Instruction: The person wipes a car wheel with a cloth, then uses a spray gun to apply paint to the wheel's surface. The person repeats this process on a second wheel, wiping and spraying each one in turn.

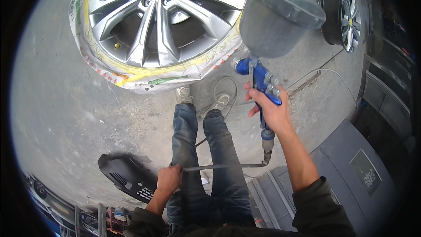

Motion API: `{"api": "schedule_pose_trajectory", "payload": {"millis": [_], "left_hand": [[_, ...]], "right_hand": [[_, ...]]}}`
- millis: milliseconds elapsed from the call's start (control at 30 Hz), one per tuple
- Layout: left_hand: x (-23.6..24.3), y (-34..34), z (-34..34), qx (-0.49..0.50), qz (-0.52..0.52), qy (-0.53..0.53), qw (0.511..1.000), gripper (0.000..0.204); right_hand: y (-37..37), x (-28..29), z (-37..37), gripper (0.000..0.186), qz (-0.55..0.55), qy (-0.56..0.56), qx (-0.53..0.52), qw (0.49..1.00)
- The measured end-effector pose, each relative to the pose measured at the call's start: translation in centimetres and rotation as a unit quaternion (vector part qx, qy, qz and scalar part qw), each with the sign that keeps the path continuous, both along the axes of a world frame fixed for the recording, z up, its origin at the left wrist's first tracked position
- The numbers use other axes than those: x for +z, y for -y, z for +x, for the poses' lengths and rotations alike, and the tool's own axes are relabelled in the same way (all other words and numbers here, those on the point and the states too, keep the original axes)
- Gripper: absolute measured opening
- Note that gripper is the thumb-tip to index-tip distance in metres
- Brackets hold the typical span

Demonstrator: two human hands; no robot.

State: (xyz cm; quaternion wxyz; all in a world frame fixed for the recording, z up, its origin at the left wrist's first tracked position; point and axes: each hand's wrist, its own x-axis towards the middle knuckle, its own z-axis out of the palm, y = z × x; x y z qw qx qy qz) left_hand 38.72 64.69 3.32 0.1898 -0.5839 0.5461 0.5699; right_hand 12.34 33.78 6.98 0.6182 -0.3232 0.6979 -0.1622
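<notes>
Both hands grip: right (pixel 270 107) the spray gun (pixel 263 81), left (pixel 169 179) its hose (pixel 223 166); nozzle hidden.

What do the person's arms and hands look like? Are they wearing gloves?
No gloves: the left hand and right hand are both bare. Dark olive-grey sleeves are pushed up near the elbows, so the forearms are bare too. No watch or rings show.

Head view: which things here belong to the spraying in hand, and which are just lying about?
In use:
- spray gun with its cup, in the right hand
- air hose, gripped by the left hand
- masked wheel, in front of the feet

Lying about:
- second wheel, far right
- black trim panel, on the floor
- grey cabinet
</notes>
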Motion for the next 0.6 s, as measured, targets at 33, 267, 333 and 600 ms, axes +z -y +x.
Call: {"api": "schedule_pose_trajectory", "payload": {"millis": [33, 267, 333, 600], "left_hand": [[0.0, -0.3, 0.1, -0.002, 0.001, -0.003, 1.0, 0.014], [-0.5, -0.4, 1.4, 0.013, 0.039, 0.017, 0.999, 0.01], [-0.5, -0.4, 1.8, 0.009, 0.05, 0.026, 0.998, 0.011], [-0.2, -2.6, 3.7, 0.005, 0.029, 0.032, 0.999, 0.026]], "right_hand": [[-0.3, 0.5, 0.4, 0.03, 0.007, 0.01, -0.009, 1.0], [0.0, -0.3, 1.3, 0.028, -0.054, -0.07, -0.045, 0.995], [-0.4, -0.7, 1.5, 0.028, -0.045, -0.085, -0.029, 0.995], [-4.8, -0.3, 4.4, 0.03, 0.043, 0.046, -0.018, 0.998]]}}
